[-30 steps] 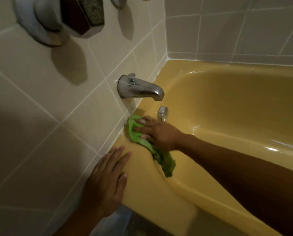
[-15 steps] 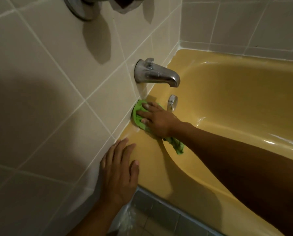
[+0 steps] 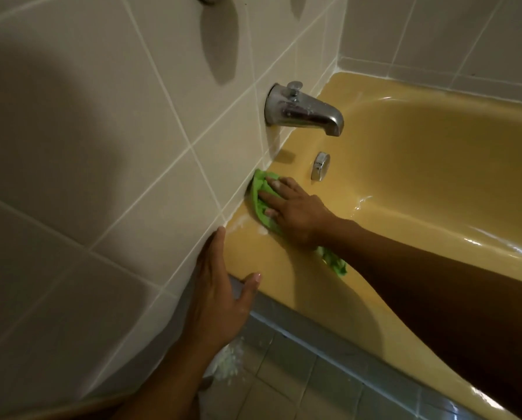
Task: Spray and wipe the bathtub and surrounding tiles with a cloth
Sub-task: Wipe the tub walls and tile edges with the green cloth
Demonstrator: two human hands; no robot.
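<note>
Right hand (image 3: pixel 296 213): flat, pressing cloth (image 3: pixel 260 194) on bathtub rim (image 3: pixel 284 268) — tile wall (image 3: pixel 132 147) left of it.
Left hand (image 3: pixel 220 301): released, resting at near corner.

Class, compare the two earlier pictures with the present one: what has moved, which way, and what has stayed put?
The left hand has slid back along the bathtub rim to its near corner against the tiled wall, thumb now on the outer edge. Nothing was gripped or released. The right hand still presses the green cloth on the rim beside the wall, below the spout.
</note>
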